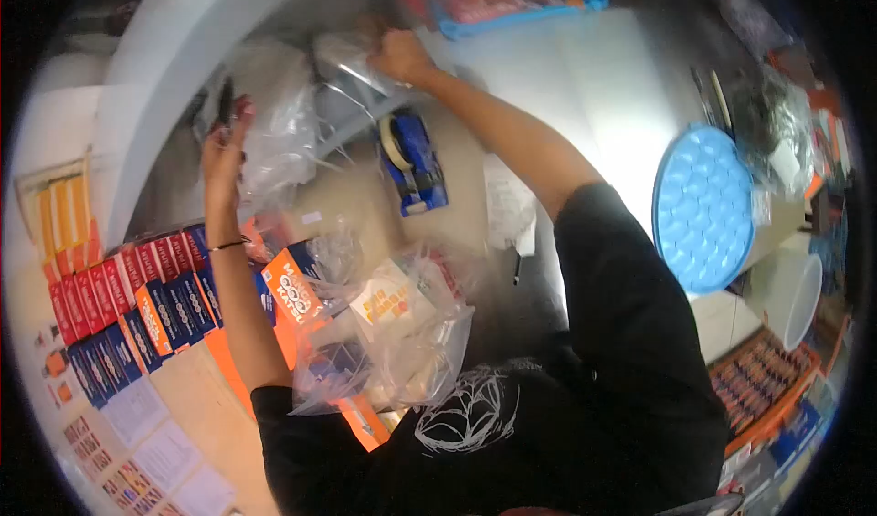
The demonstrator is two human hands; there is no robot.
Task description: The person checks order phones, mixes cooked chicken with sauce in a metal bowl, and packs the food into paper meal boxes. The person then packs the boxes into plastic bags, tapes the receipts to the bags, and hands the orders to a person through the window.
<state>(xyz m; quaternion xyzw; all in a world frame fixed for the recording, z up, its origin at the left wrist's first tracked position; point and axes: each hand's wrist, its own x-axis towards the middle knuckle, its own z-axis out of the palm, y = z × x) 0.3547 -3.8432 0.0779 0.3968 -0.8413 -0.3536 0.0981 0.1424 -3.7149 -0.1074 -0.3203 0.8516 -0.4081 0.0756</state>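
My left hand (225,155) is raised at the left, its fingers closed around a slim dark object (226,100) that I cannot make out. Beside it spreads a crumpled clear plastic bag (279,119). Farther up, my right hand (402,57) is closed at the edge of clear plastic (343,55), and blur hides its fingertips. A blue tape dispenser (422,164) with a roll of tape lies below that hand. Close to my body sits a filled clear plastic bag (416,324) with an orange-and-white printed packet (393,301) showing.
Red boxes (114,288) and dark blue boxes (105,361) line the left side. A printed orange box (290,288) stands by my left forearm. A paper slip (510,207) lies mid-table. To the right are a round blue lid (703,210) and a white tub (793,297).
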